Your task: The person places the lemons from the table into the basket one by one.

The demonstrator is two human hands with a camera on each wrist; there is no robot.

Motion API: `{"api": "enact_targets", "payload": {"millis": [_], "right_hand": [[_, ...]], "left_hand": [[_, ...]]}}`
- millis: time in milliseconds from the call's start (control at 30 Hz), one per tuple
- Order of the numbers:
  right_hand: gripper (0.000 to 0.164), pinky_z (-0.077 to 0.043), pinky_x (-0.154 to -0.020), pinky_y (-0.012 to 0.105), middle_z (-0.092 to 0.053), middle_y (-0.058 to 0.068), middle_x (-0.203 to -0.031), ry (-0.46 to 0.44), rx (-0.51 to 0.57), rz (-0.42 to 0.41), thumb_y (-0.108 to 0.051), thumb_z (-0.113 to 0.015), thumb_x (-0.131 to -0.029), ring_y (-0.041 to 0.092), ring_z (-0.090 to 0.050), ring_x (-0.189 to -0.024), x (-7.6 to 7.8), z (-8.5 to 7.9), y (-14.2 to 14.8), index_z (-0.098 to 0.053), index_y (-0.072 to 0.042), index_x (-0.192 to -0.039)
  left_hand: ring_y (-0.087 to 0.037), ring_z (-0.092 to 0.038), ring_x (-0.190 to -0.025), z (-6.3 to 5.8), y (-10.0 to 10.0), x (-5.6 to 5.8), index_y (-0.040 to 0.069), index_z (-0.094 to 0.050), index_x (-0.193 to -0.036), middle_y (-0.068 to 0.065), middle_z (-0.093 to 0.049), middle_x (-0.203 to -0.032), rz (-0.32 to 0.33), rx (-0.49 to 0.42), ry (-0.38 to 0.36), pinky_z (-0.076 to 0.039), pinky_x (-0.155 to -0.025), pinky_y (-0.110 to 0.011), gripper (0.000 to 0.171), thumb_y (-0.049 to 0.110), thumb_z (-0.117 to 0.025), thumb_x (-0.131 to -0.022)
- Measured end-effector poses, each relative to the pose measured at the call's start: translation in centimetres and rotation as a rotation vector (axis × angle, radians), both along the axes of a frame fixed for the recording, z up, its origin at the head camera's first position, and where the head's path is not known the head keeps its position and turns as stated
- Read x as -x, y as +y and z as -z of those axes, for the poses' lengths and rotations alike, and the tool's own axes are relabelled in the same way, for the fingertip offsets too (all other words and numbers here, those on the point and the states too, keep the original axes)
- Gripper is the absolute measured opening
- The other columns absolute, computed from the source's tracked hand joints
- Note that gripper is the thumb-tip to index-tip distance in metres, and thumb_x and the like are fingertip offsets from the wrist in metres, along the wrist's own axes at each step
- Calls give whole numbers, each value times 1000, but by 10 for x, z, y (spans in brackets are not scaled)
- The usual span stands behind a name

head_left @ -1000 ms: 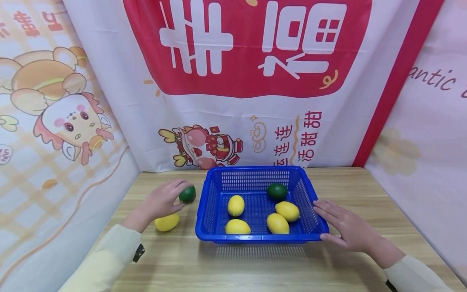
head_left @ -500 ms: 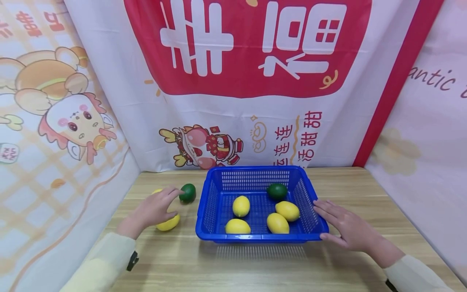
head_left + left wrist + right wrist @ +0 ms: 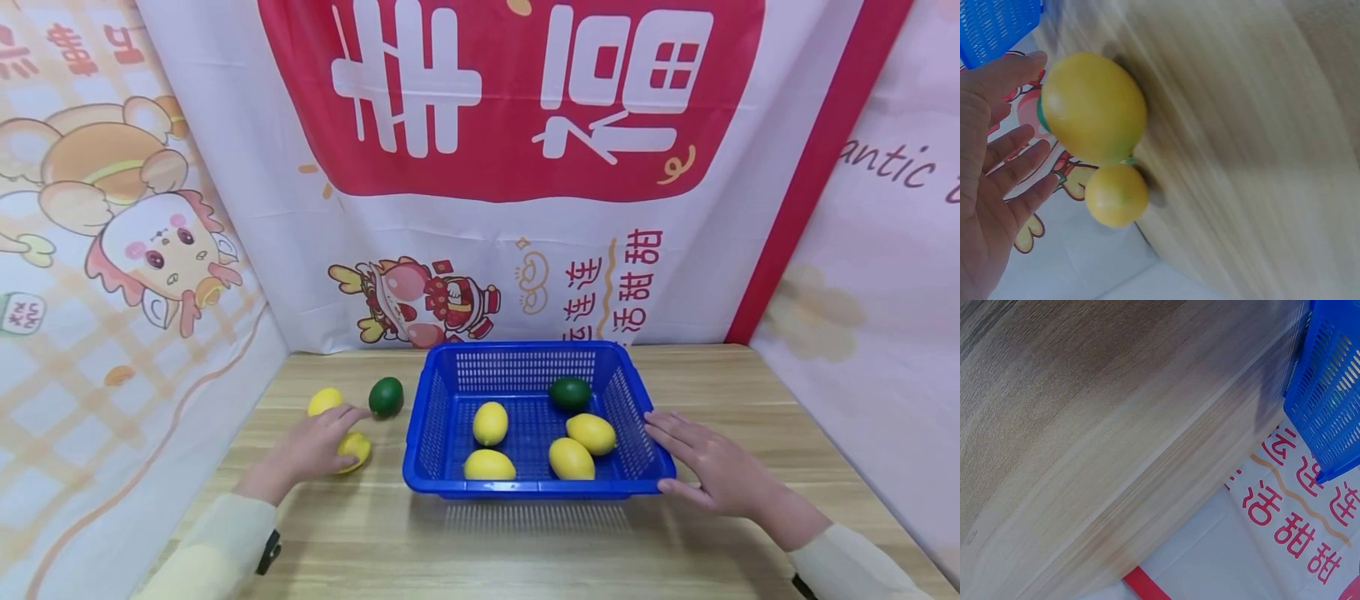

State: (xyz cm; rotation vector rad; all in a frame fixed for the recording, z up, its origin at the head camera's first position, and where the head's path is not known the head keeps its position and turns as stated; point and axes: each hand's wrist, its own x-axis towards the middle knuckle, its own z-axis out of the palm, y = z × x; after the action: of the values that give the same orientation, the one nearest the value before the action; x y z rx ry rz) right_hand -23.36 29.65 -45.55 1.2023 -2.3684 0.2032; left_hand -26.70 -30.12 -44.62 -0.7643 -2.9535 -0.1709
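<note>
My left hand (image 3: pixel 311 446) is spread over a yellow lemon (image 3: pixel 356 450) on the table, partly covering it in the head view. In the left wrist view its fingers are loosely bent beside that lemon (image 3: pixel 1094 106), not wrapped round it. A second lemon (image 3: pixel 325 401) lies just behind the hand, and a dark green lime (image 3: pixel 386 397) sits past the fingertips. My right hand (image 3: pixel 716 467) rests with straight fingers on the right rim of a blue plastic basket (image 3: pixel 536 487). Inside are several lemons (image 3: pixel 572 459) and one green lime (image 3: pixel 570 393).
The wooden table (image 3: pixel 540 554) ends at a printed cloth backdrop (image 3: pixel 480 250), with more cloth hanging at both sides. In the right wrist view the basket's slotted wall (image 3: pixel 1329 394) shows at the upper right, while the right hand is out of that view.
My left hand has drawn back from the green lime to the left, over the near lemon, uncovering the lemon behind. One lemon in the basket has rocked slightly. The right hand stays put.
</note>
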Motion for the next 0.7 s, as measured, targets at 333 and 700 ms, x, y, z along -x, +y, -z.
{"api": "enact_targets", "payload": {"millis": [333,700], "right_hand": [[67,-9,-111,14,-54,14,-138,2,-9,7,-50,-65,-88,36,-53,-121,0,1,0,-58,0,-132],[67,-8,-111,14,-54,13,-139,-11,-11,19,-49,-67,-87,35,-52,-123,0,2,1,-58,0,-132]], "left_hand": [[-38,-54,-118,14,-6,2,5,-56,-132,-19,-56,-130,-35,-9,-33,-47,-94,-55,65,23,-82,-75],[-36,-55,-116,24,-3,6,5,-59,-126,-17,-57,-127,-79,-30,-104,-45,-96,-54,60,18,-81,-72]]}}
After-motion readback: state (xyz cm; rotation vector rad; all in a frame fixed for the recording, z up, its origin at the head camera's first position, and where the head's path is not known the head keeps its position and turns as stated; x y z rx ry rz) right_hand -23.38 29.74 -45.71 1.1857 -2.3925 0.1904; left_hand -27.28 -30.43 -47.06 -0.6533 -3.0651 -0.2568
